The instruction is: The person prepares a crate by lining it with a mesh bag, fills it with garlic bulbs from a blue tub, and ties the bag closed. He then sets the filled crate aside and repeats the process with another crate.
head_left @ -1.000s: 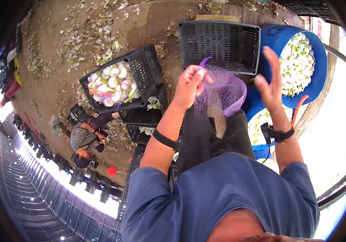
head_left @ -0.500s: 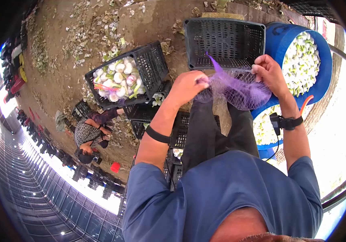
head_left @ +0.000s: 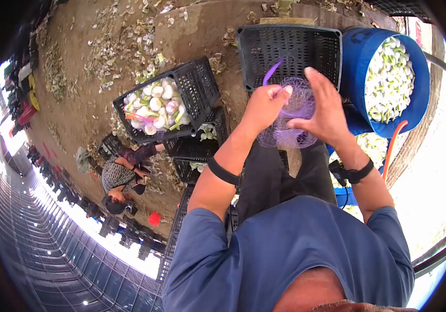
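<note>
A purple mesh bag (head_left: 294, 136) hangs bunched up in front of my legs. My left hand (head_left: 266, 106) is closed on its upper edge, thumb and fingers pinched together, and a purple strip of the bag (head_left: 271, 73) sticks up beyond the knuckles. On the bag's other side my right hand (head_left: 328, 112) is open, its fingers stretched out and the thumb apart, with the netting bunched between thumb and fingers. Just beyond both hands stands a black plastic crate (head_left: 290, 36), its slotted inside facing me.
Left of me a tilted black crate (head_left: 197, 86) holds garlic bulbs. Blue barrels (head_left: 355, 62) full of garlic stand at my right, with an orange curved piece (head_left: 393, 148) by them. A person (head_left: 119, 177) crouches at far left near a red object (head_left: 154, 218). Garlic scraps litter the ground.
My right hand has let go of the bag's edge, opened and come in toward my left hand. The bag, stretched between both hands before, is now gathered and hangs from the left.
</note>
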The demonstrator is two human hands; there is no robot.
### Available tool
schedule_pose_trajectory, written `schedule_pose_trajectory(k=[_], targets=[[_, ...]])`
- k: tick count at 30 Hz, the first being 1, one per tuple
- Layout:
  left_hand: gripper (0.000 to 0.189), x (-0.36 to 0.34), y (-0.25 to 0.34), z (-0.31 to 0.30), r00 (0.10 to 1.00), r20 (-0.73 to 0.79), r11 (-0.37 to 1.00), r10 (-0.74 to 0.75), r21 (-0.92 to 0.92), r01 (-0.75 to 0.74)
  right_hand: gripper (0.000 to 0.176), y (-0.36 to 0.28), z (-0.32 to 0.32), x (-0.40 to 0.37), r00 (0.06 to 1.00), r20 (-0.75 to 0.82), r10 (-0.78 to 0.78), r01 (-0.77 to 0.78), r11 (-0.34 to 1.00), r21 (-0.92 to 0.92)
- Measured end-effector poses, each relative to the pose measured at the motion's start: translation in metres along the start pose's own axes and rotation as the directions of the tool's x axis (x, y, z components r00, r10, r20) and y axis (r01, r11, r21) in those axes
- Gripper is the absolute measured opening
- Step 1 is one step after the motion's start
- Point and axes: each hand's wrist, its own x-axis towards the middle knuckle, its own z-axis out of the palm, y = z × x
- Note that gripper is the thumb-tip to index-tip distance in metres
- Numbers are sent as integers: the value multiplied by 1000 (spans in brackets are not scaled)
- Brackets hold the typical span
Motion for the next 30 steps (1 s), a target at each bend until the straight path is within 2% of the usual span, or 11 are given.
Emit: schedule_pose_trajectory(k=[4, 9, 12, 13, 15, 16, 18, 20, 23, 25, 30], targets=[[42, -2, 13, 1, 1000, -6, 927, -6, 376, 8, 90, 10, 33, -9, 984, 1, 176, -175, 980, 93], [42, 1, 8, -15, 999, -36, 925, 26, 379, -11, 50, 84, 35, -24, 910, -141, 390, -415, 868, -274], [41, 9, -9, -34, 999, -49, 923, 9, 384, 11, 28, 138, 21, -42, 823, -111, 557, -564, 825, -44], [40, 11, -17, -37, 998, -58, 932, -35, 359, 54, 23, 144, 12, -37, 637, 158, 754, -746, 552, 371], [43, 17, -34, -37, 998, -49, 937, -28, 347, 43, 20, 144, 9, -31, 528, 307, 792, -520, 15, 854], [45, 20, -42, -37, 991, -41, 959, -126, 251, 132, 20, 155, 8, -30, 526, 308, 792, -521, 14, 853], [47, 27, -51, -40, 975, -25, 962, -221, 156, 222, 19, 177, 3, -23, 384, 363, 849, -233, -291, 928], [49, 32, -53, -51, 894, 45, 889, -445, -97, 447, 19, 177, -2, -23, 449, 306, 840, -340, -156, 927], [51, 40, -67, -62, 857, 103, 812, -504, -282, 512, 23, 164, 0, -18, 562, 176, 808, -528, 186, 829], [51, 49, -72, -73, 864, 98, 808, -494, -316, 498, 25, 154, -16, -13, 735, 444, 513, -621, 245, 745], [44, 66, -74, -90, 902, 102, 866, -419, -255, 431, 22, 166, -14, -11, 751, 584, 308, -621, 630, 467]])
